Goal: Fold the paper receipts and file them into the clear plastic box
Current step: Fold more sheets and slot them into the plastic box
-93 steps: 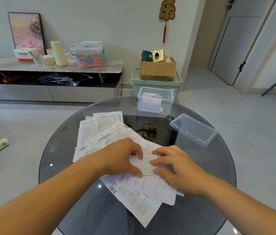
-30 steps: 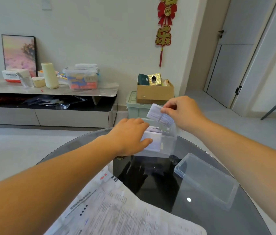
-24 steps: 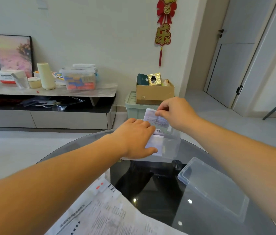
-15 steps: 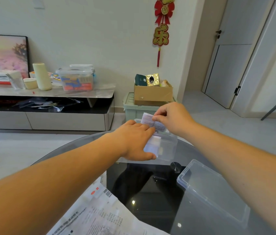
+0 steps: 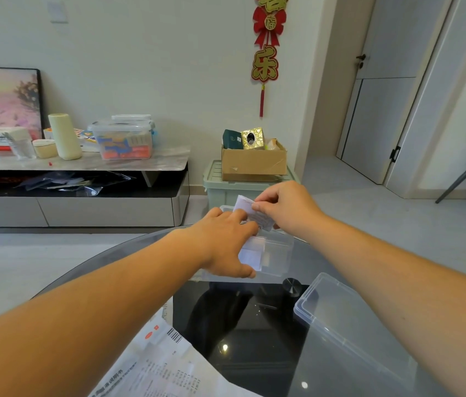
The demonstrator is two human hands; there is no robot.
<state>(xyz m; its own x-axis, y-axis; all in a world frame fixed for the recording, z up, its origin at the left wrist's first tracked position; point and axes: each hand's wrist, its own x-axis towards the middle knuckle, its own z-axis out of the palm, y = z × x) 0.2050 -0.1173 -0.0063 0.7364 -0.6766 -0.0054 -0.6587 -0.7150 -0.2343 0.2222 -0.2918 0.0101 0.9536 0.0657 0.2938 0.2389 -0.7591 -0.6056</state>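
Unfolded receipts (image 5: 163, 368) lie spread at the near edge of a round dark glass tabletop (image 5: 240, 325), and a clear lid (image 5: 352, 333) rests on its rim, hollow side up, toward the right edge. At the far edge stands the clear plastic box (image 5: 279, 253), open, with folded slips (image 5: 251, 253) upright inside. A person's left hand (image 5: 226, 242) clasps the box's left part, thumb against the near wall and fingers reaching over the rim. The right hand (image 5: 286, 209) pinches a folded receipt (image 5: 250, 214) between thumb and fingertips just above the box; the paper tilts, its lower end at the box's opening beside the left fingers. Beyond the tabletop, a cardboard carton (image 5: 254, 164) sits on a green storage bin (image 5: 214, 184) on the floor, beside a low media console (image 5: 82, 181) against the wall.
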